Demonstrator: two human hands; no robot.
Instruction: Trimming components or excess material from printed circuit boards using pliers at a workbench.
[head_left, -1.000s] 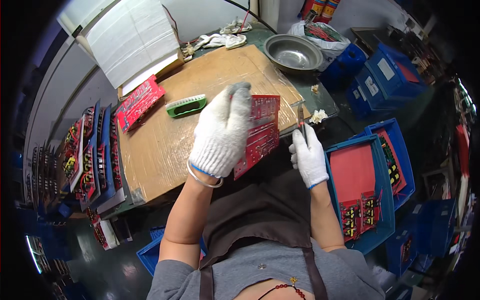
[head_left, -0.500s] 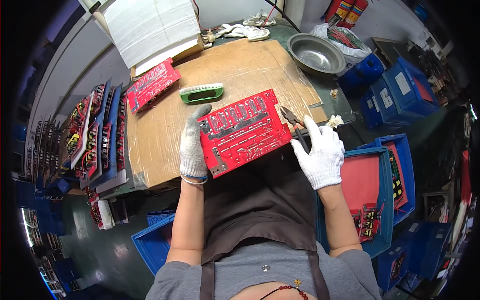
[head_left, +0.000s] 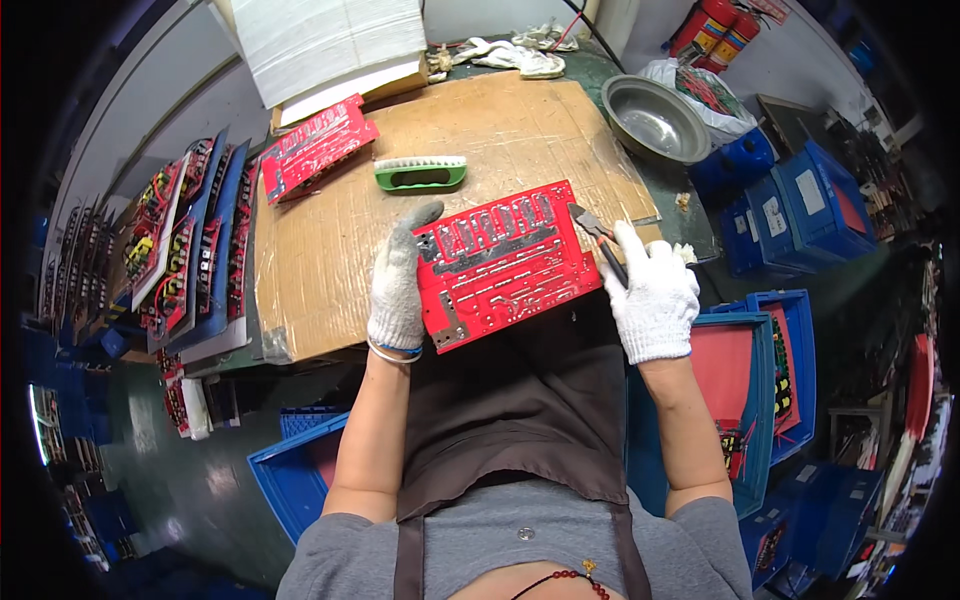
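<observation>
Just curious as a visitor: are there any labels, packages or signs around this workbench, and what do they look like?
White label: on a blue crate right of the bench, small rectangle.
White label: on the next blue crate, larger rectangle.
White packing block: far edge of the bench, big ribbed slab.
No screens show.

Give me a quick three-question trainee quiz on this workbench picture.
1. True or false: the left hand holds the red board by its edge.
2. What does the right hand hold? A) brush B) cutters C) bowl
3. Fill in: the green brush lies on the ____ sheet.

Key: 1 true. 2 B, the cutters, tips at the board's right edge. 3 cardboard.
</observation>
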